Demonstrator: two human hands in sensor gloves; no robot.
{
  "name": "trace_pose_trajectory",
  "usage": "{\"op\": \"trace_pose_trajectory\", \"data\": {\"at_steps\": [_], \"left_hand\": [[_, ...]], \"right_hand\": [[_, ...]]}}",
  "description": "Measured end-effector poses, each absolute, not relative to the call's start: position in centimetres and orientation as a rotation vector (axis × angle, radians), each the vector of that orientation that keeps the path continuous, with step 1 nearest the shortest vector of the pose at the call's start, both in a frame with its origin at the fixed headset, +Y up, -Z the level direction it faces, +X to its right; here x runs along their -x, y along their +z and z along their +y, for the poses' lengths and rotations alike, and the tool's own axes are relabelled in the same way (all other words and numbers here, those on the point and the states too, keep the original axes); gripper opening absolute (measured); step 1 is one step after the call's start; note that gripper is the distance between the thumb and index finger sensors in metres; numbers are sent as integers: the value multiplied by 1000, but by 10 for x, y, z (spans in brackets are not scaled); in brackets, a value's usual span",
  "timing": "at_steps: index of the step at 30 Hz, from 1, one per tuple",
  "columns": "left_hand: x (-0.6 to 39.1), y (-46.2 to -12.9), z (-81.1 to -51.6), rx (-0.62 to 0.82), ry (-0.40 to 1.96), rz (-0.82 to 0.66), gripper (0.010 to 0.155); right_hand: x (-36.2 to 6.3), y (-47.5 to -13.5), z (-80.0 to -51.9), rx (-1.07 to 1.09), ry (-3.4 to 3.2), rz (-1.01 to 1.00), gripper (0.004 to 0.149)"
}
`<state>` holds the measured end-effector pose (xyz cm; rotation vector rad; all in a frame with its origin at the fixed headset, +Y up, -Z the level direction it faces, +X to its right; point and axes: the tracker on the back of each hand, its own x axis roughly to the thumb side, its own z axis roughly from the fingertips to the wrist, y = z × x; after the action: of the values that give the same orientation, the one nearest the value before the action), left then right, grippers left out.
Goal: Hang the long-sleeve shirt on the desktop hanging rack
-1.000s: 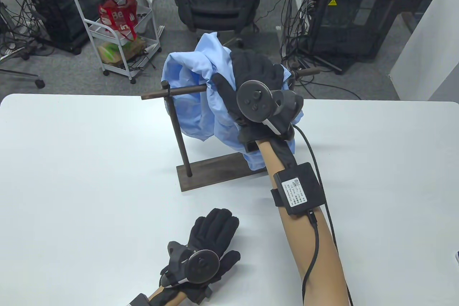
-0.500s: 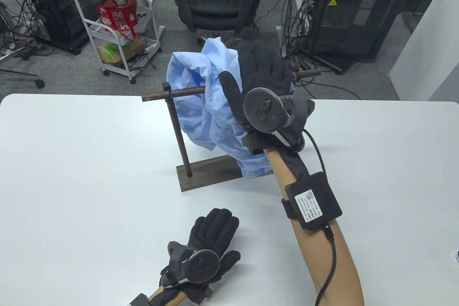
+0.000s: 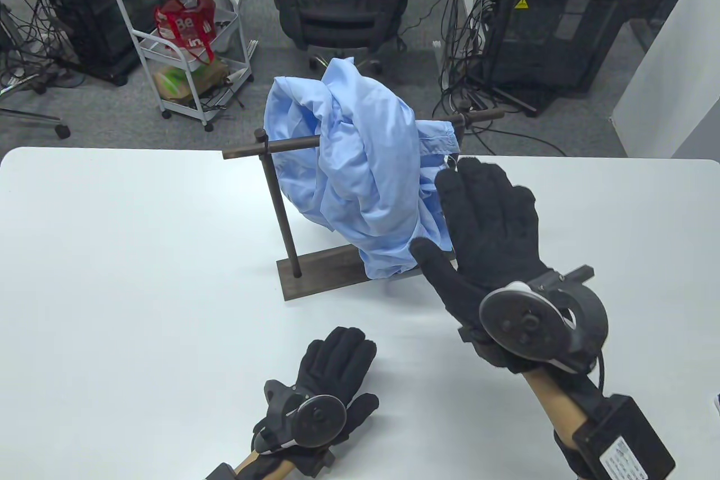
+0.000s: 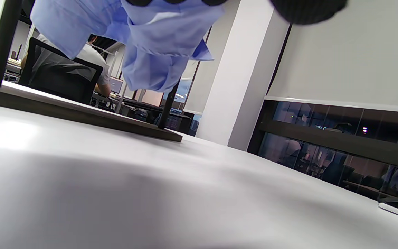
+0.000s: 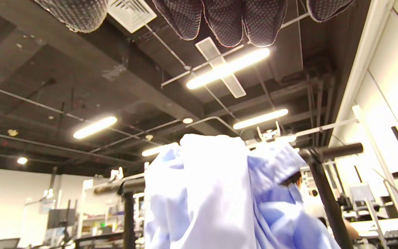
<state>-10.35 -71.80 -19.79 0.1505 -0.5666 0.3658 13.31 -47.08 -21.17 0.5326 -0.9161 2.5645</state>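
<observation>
Bright, even overhead light; ceiling tubes (image 5: pixel 227 68) glare, overexposing the shirt (image 5: pixel 216 193).

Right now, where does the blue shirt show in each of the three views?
Table view: shirt draped over the rack's bar, centre.
Left wrist view: hanging in from the top left.
Right wrist view: bottom centre.
Shared landmark: the rack's dark upright post.

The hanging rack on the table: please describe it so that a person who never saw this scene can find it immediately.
On the white table, look toward the far edge, near the middle. The hanging rack stands there: a flat dark base, thin dark posts and a horizontal bar on top. It is the only dark frame on the table, and a crumpled light blue shirt hangs over its bar.
</observation>
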Motion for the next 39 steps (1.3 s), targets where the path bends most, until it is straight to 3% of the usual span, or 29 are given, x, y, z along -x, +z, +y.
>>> {"op": "trace_pose_trajectory", "data": {"at_steps": [8,21,32,39], "left_hand": [[103,-197,-719,-148,364,-573,83],[102,-197,-719,-160,379,-591,82],[102,-197,-720,-148,380,-599,83],[103,-197,-719,-153,385,-597,83]], "right_hand": [[-148,-173,-543,-608,2626,-807,77],[-138,-168,-648,-662,2625,-546,79],[-134,-173,-693,-681,2611,-456,79],[-138,-174,-703,-679,2587,-422,79]]}}
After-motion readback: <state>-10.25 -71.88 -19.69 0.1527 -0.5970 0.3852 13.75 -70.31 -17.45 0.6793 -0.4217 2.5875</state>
